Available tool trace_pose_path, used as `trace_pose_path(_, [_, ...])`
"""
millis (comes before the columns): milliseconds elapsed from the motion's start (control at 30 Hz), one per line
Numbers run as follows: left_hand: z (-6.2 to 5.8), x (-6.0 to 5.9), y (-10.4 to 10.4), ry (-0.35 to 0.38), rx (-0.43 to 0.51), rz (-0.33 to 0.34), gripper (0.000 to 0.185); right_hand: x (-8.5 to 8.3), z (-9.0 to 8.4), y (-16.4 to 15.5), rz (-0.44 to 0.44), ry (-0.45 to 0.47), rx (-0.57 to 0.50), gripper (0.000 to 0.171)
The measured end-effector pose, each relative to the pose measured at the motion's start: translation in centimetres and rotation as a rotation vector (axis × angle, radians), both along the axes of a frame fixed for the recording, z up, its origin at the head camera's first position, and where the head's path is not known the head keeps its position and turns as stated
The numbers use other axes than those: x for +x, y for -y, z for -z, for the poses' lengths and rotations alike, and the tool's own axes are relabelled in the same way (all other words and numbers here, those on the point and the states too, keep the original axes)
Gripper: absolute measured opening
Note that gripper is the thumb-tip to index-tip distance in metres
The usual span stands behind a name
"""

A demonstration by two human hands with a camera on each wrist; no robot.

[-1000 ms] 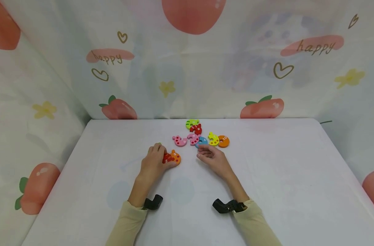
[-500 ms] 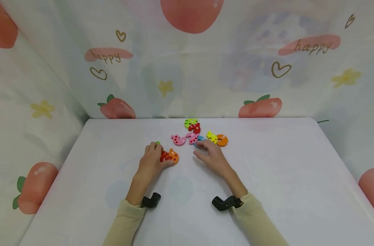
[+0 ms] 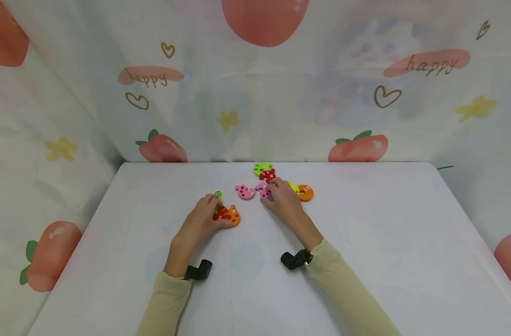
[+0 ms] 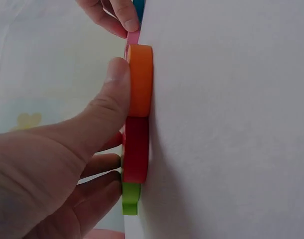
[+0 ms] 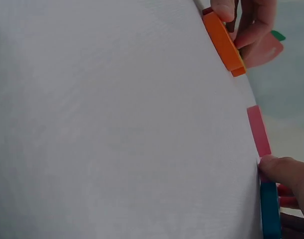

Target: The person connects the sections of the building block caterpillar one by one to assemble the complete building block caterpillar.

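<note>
My left hand (image 3: 215, 212) grips a short joined row of flat pieces on the white table (image 3: 364, 242). Its thumb presses the orange piece (image 3: 233, 217) (image 4: 140, 79). Its fingers curl over the red piece (image 3: 220, 215) (image 4: 137, 149), and a green piece (image 3: 218, 194) (image 4: 130, 200) pokes out beyond them. My right hand (image 3: 271, 192) reaches into the loose cluster and pinches a blue piece (image 5: 270, 209) that it mostly hides in the head view. One fingertip (image 5: 284, 172) touches the pink piece (image 3: 261, 188) (image 5: 258, 130) beside it.
Loose pieces lie near the table's far edge: a pink one (image 3: 245, 192), a green one (image 3: 261, 168), a red one (image 3: 267, 175), a yellow one (image 3: 294, 187) and an orange ring (image 3: 306, 192). Printed cloth walls (image 3: 255, 93) stand on three sides.
My right hand has gone forward from the table's middle onto the blue piece in the cluster. My left hand and its joined pieces have shifted slightly left.
</note>
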State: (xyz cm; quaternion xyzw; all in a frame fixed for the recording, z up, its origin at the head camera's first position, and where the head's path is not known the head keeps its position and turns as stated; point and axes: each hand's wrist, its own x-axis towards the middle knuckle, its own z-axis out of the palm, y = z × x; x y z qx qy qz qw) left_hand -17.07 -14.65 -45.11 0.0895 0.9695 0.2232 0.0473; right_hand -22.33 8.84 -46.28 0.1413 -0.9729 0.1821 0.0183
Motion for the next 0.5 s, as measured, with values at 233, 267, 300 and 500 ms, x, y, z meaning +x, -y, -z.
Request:
trace_pose_path(233, [-0.9,0.2,0.0,0.077,-0.021,0.027,0.057,0.3,-0.2,0.1,-0.014,-0.004,0.025,0.049])
trace_pose_path(267, [-0.9,0.3,-0.1,0.080,-0.032,0.030,0.059,0.3,-0.2,0.1,-0.016,-0.004,0.024,0.048])
trace_pose_path(300, [-1.0,0.4,-0.2,0.084,-0.041,0.028,0.060,0.4,-0.2,0.1,-0.019,-0.006,0.023,0.047])
trace_pose_path(500, [-0.7,0.7,-1.0,0.036,-0.091,0.005,0.070,0.4,0.1,0.1,-0.023,-0.014,0.004,0.040])
